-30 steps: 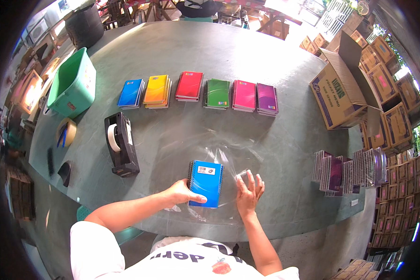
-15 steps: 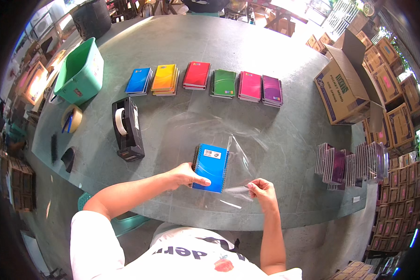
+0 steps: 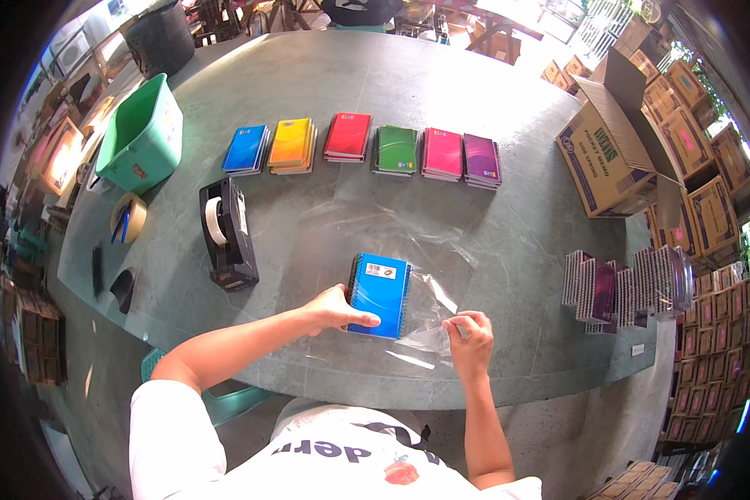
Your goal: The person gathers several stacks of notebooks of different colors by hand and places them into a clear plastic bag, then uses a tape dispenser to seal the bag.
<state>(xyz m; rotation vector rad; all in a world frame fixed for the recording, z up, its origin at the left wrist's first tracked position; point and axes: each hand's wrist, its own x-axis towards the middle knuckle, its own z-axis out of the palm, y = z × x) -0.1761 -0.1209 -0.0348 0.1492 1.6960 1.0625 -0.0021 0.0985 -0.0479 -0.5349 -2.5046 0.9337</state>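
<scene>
A stack of blue spiral notebooks (image 3: 381, 292) lies on clear plastic film near the table's front edge. My left hand (image 3: 337, 310) grips the stack by its left side, thumb across the top cover and fingers at the spiral edge. To the right, my right hand (image 3: 470, 330) pinches an edge of the clear plastic film (image 3: 432, 310). The film spreads from under the notebooks toward that hand and shows bright creases. A black tape dispenser (image 3: 228, 235) with a white roll stands left of the notebooks.
Stacks of blue (image 3: 246, 149), yellow (image 3: 292, 145), red (image 3: 347, 136), green (image 3: 396, 150), pink (image 3: 442, 153) and purple notebooks (image 3: 481, 160) form a row. A green bin (image 3: 142, 135) and tape roll (image 3: 129, 218) stand left; an open carton (image 3: 608, 154) and purple notebook piles (image 3: 596, 290) right.
My right hand has shifted slightly up and left with the film edge, whose creases have changed shape. My left hand keeps its grip on the notebooks.
</scene>
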